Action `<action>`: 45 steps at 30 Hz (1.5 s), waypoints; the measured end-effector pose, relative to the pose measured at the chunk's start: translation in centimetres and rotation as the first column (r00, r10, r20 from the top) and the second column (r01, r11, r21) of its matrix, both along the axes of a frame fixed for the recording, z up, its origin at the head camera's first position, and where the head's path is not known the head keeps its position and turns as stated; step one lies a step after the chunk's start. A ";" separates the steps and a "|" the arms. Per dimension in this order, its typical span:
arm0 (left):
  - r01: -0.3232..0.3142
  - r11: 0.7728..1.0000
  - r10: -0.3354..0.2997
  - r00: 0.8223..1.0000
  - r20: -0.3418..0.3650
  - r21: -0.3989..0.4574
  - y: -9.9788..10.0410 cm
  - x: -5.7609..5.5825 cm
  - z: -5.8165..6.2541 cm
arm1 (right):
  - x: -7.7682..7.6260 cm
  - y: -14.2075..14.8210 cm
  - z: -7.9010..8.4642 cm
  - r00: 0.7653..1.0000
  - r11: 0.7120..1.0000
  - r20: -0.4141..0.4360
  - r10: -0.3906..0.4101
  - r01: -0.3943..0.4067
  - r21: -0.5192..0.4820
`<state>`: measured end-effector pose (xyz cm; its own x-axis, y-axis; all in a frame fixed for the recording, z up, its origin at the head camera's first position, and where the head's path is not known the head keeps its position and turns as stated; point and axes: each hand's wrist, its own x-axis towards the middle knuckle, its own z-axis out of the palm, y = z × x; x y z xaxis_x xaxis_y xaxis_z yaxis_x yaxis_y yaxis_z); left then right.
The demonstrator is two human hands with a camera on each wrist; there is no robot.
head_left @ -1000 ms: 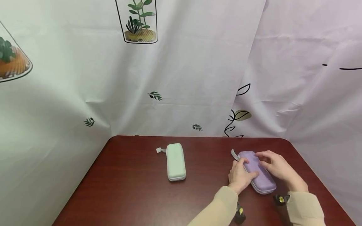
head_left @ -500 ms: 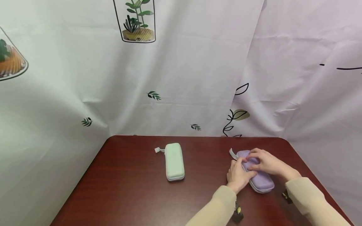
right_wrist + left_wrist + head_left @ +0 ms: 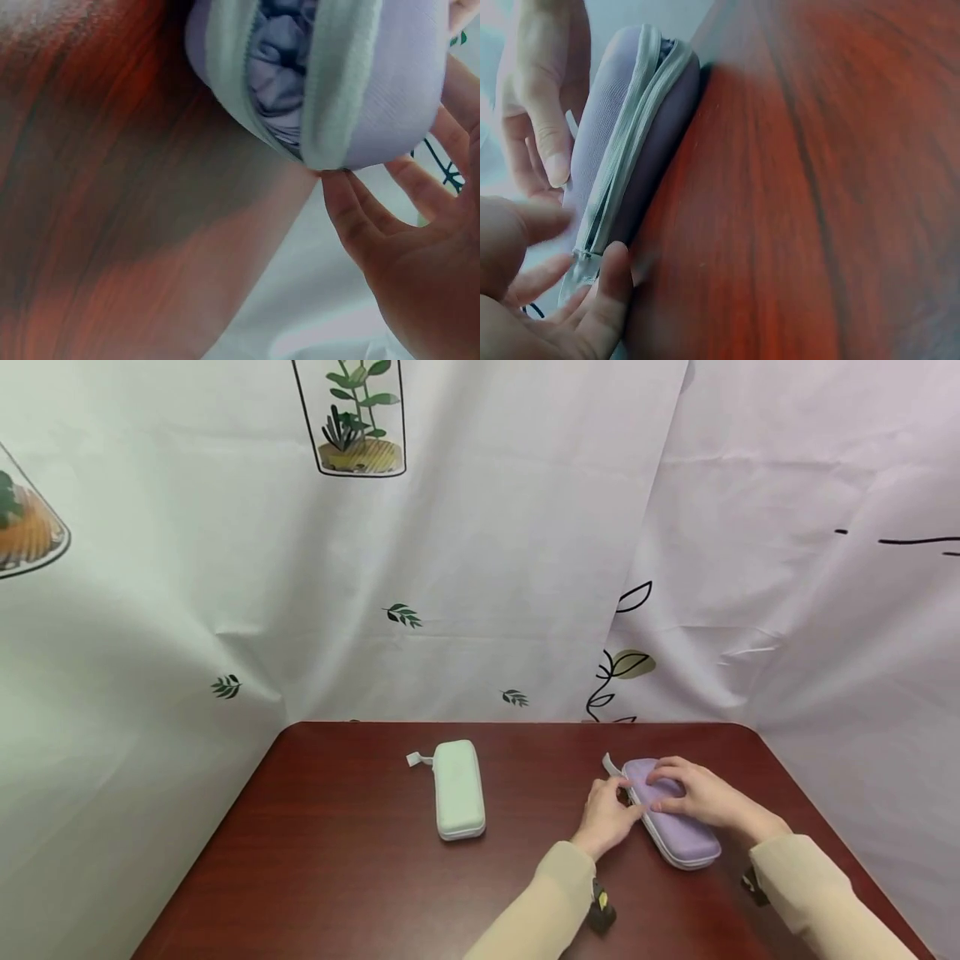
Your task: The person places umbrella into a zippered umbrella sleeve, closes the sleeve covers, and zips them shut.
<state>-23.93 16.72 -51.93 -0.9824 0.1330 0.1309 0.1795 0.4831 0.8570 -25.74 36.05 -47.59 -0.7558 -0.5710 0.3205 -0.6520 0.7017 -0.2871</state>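
Note:
A purple zip case [image 3: 678, 831] lies at the right of the table, its long axis slanting. Its zipper [image 3: 622, 150] is parted along the side, and crumpled lavender lining [image 3: 281, 67] shows through the gap in the right wrist view. At the far-left side of the case, my left hand [image 3: 606, 818] has thumb and fingers on the zipper edge by a pale end piece [image 3: 586, 262]. My right hand [image 3: 701, 797] holds the case from above with bent fingers and thumb. A pale strap [image 3: 611, 766] sticks out from the far end.
A mint-green zip case [image 3: 459, 793] with a short pale strap lies left of the purple one on the dark red table [image 3: 360, 877]. White printed cloth [image 3: 480, 543] hangs behind and at both sides.
The right hand has come further over the purple case. The left hand has shifted left off its top to the zipper side. The head view has drifted slightly; the mint-green case stays put.

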 end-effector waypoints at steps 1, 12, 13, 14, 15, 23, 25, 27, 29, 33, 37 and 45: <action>-0.008 1.000 0.008 1.000 -0.005 -0.026 -0.1 -0.1 0.0 | 0.0 -0.1 -0.1 1.000 1.000 -0.007 0.002 -0.002 -0.007; -0.079 0.954 0.063 0.996 -0.065 -0.289 0.6 -0.4 0.6 | 0.9 0.2 -0.7 0.998 0.998 -0.059 -0.017 0.013 -0.065; -0.084 0.948 0.067 0.996 -0.065 -0.307 0.7 -0.4 0.7 | 1.0 0.2 -0.8 0.998 0.998 -0.060 -0.018 0.014 -0.068; -0.091 0.940 0.071 0.995 -0.070 -0.329 0.7 -0.3 0.7 | 1.0 0.2 -0.9 0.998 0.997 -0.062 -0.017 0.013 -0.071; -0.097 0.933 0.076 0.994 -0.074 -0.347 0.8 -0.2 0.8 | 1.0 0.1 -0.9 0.998 0.997 -0.063 -0.017 0.012 -0.072; -0.096 0.900 0.053 0.992 -0.111 -0.425 0.2 0.2 0.7 | 1.4 -0.3 -0.6 0.997 0.996 -0.036 -0.069 0.067 -0.050; -0.066 0.900 0.025 0.995 -0.099 -0.431 0.0 0.5 0.8 | 1.7 -0.4 -0.4 0.995 0.994 0.001 -0.100 0.100 -0.035; -0.039 0.893 -0.005 0.995 -0.096 -0.449 -0.1 1.1 0.8 | 1.9 -0.5 -0.3 0.990 0.991 0.041 -0.134 0.135 -0.022; -0.021 0.882 -0.029 0.995 -0.099 -0.470 -0.1 1.6 0.9 | 2.0 -0.7 -0.1 0.985 0.986 0.065 -0.162 0.163 -0.018; 0.009 0.852 -0.076 0.991 -0.108 -0.523 -0.1 2.8 0.9 | 2.3 -1.1 -0.1 0.977 0.980 0.085 -0.197 0.199 -0.015; 0.030 0.842 -0.098 0.990 -0.099 -0.538 -0.2 3.8 0.9 | 2.6 -1.6 -0.2 0.971 0.976 0.103 -0.218 0.220 -0.006; 0.036 0.846 -0.104 0.990 -0.098 -0.532 -0.3 5.7 0.9 | 3.0 -2.3 -0.4 0.961 0.966 0.096 -0.258 0.259 0.011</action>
